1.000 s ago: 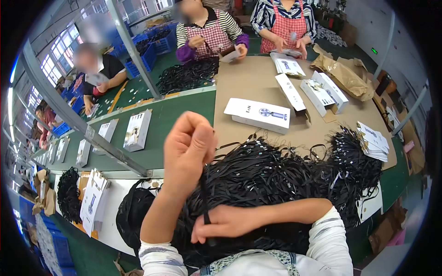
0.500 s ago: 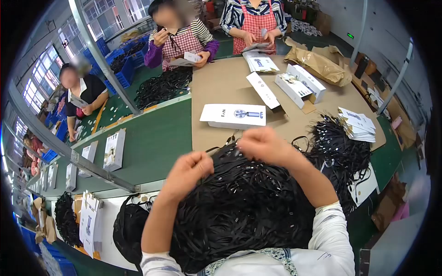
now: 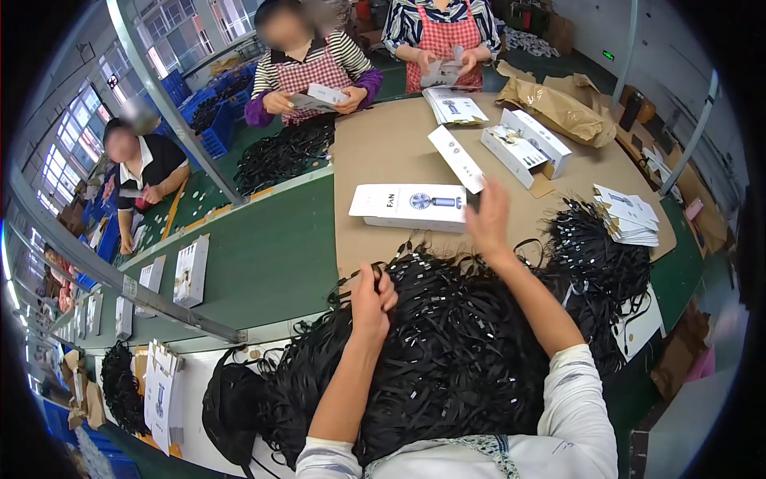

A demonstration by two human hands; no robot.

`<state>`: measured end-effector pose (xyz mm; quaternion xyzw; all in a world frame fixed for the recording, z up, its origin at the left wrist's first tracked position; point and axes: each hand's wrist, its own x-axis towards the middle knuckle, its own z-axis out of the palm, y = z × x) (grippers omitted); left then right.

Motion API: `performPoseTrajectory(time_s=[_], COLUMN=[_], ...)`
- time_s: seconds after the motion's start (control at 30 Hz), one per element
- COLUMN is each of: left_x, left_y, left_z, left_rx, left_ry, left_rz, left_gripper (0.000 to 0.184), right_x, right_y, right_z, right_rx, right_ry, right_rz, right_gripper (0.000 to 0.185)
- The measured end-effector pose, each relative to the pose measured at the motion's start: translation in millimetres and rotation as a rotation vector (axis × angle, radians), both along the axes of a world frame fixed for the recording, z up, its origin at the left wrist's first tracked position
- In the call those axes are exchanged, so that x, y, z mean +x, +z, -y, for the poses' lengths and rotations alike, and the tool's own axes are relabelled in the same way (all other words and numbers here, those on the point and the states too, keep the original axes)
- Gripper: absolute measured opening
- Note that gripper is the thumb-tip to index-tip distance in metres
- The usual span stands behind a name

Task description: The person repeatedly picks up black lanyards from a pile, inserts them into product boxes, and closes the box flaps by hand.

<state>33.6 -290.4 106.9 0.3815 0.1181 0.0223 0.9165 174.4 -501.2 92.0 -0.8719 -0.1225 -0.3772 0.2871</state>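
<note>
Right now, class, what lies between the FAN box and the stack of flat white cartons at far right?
In the head view, the right hand, then bare cardboard, then black straps beside the cartons.

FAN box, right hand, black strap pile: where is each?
FAN box point(image 3: 408, 207), head view: printed top face.
Right hand point(image 3: 489, 218), head view: middle of the hand.
Black strap pile point(image 3: 455, 347), head view: middle of the heap.

Bright light came through tall, pale-framed windows point(image 3: 60, 166) at upper left and from glowing white tube lights point(image 3: 8, 270) at the left edge. Small glints dotted the heaped, flat black straps point(image 3: 455, 343). Fisheye distortion bowed the thick grey metal post point(image 3: 171, 309); black filled the corners; co-workers' faces point(image 3: 287, 28) were blurred.
</note>
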Motion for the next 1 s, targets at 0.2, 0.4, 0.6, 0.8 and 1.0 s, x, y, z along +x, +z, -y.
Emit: performPoseTrajectory(time_s=[0.2,0.4,0.6,0.8,1.0], left_x=[13.7,10.8,9.1,8.4,9.2], left_y=[-27.8,-26.8,-32.9,-25.5,-28.0], left_z=[-9.0,-4.5,-8.6,-8.9,-6.5], left_rx=[0.056,0.206,0.266,0.208,0.181], left_ry=[-0.149,-0.247,-0.235,-0.278,-0.286], left_rz=[-0.098,-0.116,-0.169,-0.130,-0.094], left_gripper=[0.034,0.034,0.031,0.031,0.033], right_x=[41.3,-65.7,-138.1,-144.1,38.0], right_y=[2.9,251.1,306.8,313.9,146.2], right_z=[39.8,-42.5,-84.8,-93.6,4.3], right_rx=[0.090,1.421,1.710,1.714,0.283], right_ry=[-0.157,1.693,1.361,1.268,0.257], right_rz=[-0.002,-0.293,-0.133,-0.224,-0.235], right_gripper=[0.066,0.058,0.061,0.061,0.053])
